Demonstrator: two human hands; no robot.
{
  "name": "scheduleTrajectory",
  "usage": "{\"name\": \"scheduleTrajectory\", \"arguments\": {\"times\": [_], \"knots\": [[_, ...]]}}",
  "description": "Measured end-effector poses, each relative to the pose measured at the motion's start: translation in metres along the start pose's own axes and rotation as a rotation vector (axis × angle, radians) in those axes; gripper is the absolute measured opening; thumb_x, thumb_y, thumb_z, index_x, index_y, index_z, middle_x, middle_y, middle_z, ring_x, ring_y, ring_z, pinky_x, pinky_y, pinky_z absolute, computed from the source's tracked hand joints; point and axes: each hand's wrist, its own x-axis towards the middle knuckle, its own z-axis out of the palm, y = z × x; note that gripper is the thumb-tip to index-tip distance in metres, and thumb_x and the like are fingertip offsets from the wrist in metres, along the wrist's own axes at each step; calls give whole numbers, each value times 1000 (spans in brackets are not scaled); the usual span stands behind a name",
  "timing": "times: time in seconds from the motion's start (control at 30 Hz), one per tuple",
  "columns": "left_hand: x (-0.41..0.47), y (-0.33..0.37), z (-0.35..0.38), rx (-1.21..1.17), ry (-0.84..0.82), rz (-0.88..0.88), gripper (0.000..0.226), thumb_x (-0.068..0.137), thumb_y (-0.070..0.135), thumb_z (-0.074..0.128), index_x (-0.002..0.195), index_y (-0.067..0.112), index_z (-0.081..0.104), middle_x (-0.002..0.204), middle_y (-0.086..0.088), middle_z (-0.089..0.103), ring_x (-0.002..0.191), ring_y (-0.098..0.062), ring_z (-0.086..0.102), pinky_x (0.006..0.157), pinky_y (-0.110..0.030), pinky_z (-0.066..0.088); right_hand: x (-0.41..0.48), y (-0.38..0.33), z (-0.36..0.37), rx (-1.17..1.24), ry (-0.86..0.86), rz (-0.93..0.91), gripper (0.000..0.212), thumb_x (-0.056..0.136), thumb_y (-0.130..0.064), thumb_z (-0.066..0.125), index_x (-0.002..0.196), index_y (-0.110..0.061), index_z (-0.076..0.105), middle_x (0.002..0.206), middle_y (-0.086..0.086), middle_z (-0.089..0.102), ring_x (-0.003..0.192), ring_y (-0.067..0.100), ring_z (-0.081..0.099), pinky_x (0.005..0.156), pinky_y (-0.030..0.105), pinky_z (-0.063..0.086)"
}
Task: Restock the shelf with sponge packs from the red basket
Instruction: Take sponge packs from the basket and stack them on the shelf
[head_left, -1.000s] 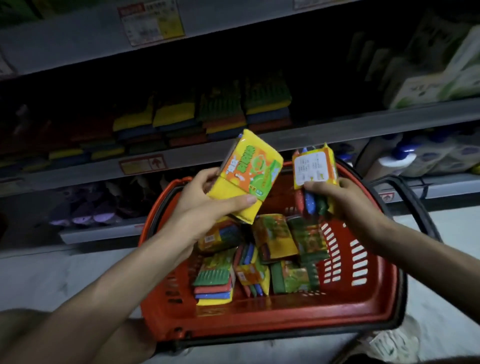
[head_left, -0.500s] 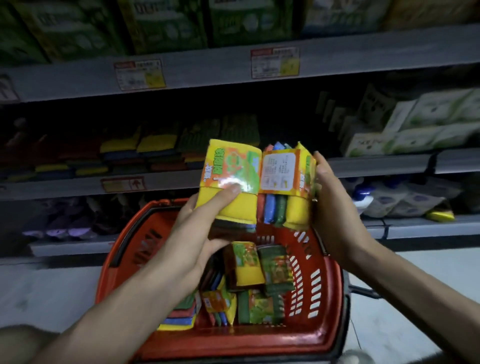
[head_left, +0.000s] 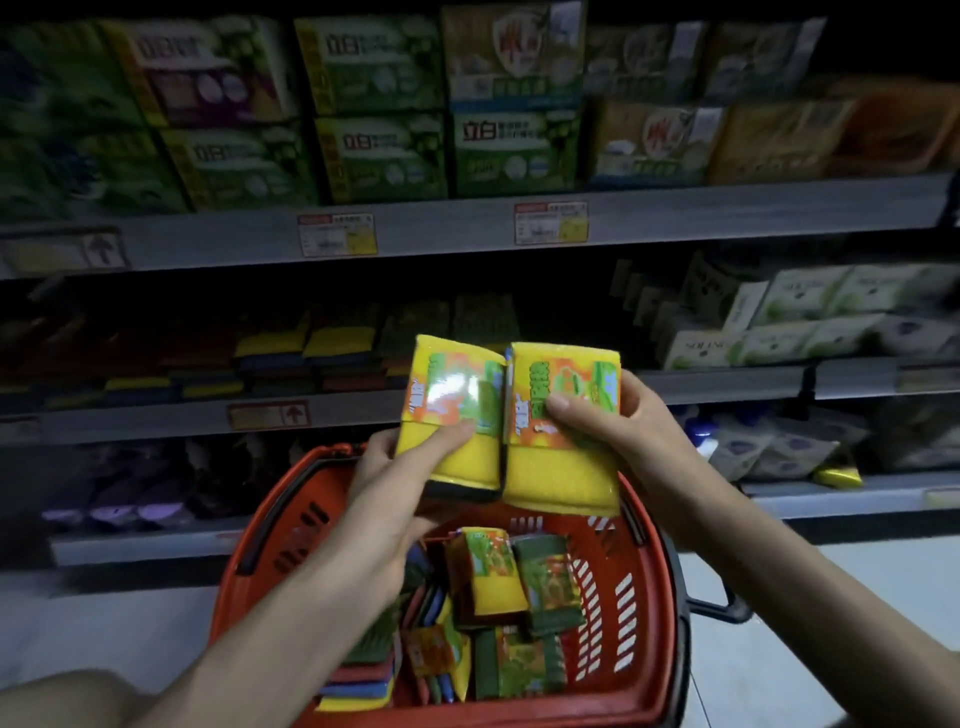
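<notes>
Dim aisle light fell on the middle shelf (head_left: 156, 418), where stacked sponges (head_left: 337, 358) sat. My left hand (head_left: 395, 493) gripped one sponge pack (head_left: 452, 410), thumb across its front. My right hand (head_left: 623, 431) gripped a second pack (head_left: 563, 441). The two touched edge to edge above the red basket (head_left: 649, 597), which held more packs (head_left: 488, 571). I judged the carry was in hand; next came a forward reach to that shelf.

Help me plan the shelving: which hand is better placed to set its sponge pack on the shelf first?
Likely the left hand: its sponge pack lines up with the sponge stacks on the shelf. The other pack, in the right hand, sits past their right end.
</notes>
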Motion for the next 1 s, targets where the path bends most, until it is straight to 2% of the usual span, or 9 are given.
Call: {"name": "scheduleTrajectory", "arguments": {"times": [0.13, 0.17, 0.27, 0.43, 0.53, 0.63, 0.73, 0.83, 1.0], "knots": [[11, 1, 13, 76, 72, -19, 76, 60, 25, 98, 123, 25, 54, 111, -8, 75, 93, -26, 75, 82, -44, 61, -8, -4, 1, -295, 38, -127, 114, 72, -35, 90, 156, -53, 15, 127, -5, 69, 104, 13, 75, 90, 39, 61], [13, 2, 16, 72, 70, -28, 76, 62, 21, 97, 123, 24, 53, 111, -9, 74, 91, -27, 76, 78, -42, 62, -10, -3, 1, -403, 44, -179, 112, 73, -43, 90, 153, -58, 14, 129, -7, 67, 104, 11, 74, 91, 39, 60], [17, -1, 25, 93, 54, -44, 78, 60, 17, 98, 123, 25, 54, 110, -9, 74, 90, -27, 76, 79, -45, 63, -14, 13, -5, -549, 125, -215, 85, 68, -65, 79, 139, -58, 33, 129, -9, 63, 105, 11, 70, 89, 43, 60], [23, -13, 43, 71, -4, -97, 74, 62, 16, 96, 123, 22, 55, 107, -8, 76, 85, -23, 76, 67, -35, 59, -19, 34, -27, -129, 116, 38, 58, 76, -54, 78, 124, -41, 48, 111, -1, 75, 93, 17, 77, 75, 34, 63], [26, -18, 57, 31, -48, -140, 65, 66, 19, 94, 122, 23, 59, 100, -6, 79, 85, -23, 78, 75, -41, 61, -11, 36, -43, 27, 198, 110, 46, 85, -59, 69, 113, -25, 58, 100, 8, 77, 88, 29, 78, 78, 48, 62], [26, -21, 72, 19, -127, -143, 55, 73, 24, 90, 121, 25, 64, 96, -3, 81, 88, -22, 79, 84, -48, 62, -1, 34, -57, 19, 282, 98, 41, 91, -51, 68, 108, -14, 62, 91, 13, 74, 78, 29, 76, 71, 44, 62], [27, -21, 86, 25, -159, -99, 47, 76, 34, 86, 120, 30, 68, 98, 1, 81, 91, -20, 78, 94, -53, 58, 4, 28, -70, -27, 256, 32, 16, 96, -37, 65, 107, -26, 71, 92, 8, 75, 75, 20, 74, 66, 37, 60], [30, -14, 93, 28, -159, -54, 54, 72, 51, 86, 121, 35, 69, 105, 4, 80, 101, -21, 76, 103, -60, 48, 7, 18, -80, -93, 105, 3, 27, 96, -35, 64, 119, -48, 70, 102, 1, 78, 85, 22, 77, 77, 40, 62], [36, -9, 97, -10, -127, -58, 56, 74, 54, 83, 121, 27, 70, 99, -3, 81, 90, -22, 79, 92, -52, 58, -5, 6, -88, -157, -58, -55, 29, 96, -41, 66, 123, -49, 68, 105, 6, 78, 91, 27, 77, 74, 33, 62]]}}
